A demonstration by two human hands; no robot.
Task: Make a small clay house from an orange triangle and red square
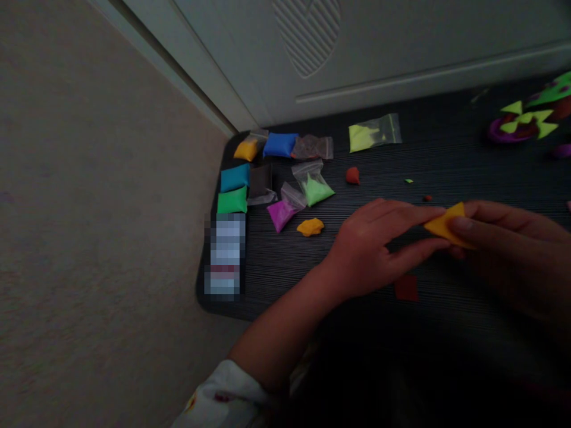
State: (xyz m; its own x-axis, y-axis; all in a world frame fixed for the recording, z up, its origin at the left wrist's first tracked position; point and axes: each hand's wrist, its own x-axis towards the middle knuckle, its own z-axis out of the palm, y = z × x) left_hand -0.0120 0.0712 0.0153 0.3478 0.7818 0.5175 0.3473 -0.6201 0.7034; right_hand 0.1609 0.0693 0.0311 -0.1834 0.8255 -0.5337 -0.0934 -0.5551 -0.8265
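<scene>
- While the right hand (508, 238) grips the orange piece (441, 225) with its thumb laid across the face, the left hand (366, 252) meets it from the other side.
- The left index finger and thumb close around the piece's left corner, index at the upper edge, thumb at the lower; how hard they press, I cannot tell.
- The piece is thin, flat and pointed, held between both hands above the dark table (276, 279).
- Below the left hand, a red square (406, 288) lies flat on the table.
- Beyond the fingers lie a red crumb (427, 198) and, farther off, a green bit (408, 181).
- Left of these sits a red lump (352, 176), with a yellow bag (363, 137) behind it.
- Near the left wrist rests an orange lump (311, 227), just beside a purple bag (279, 215).
- A light-green bag (316, 190) touches the purple one.
- Toward the table's left end are a blue bag (280, 144), a teal bag (235, 178) and a green bag (232, 201).
- At far right, yellow triangles (513, 108) top a purple ring (496, 131).
</scene>
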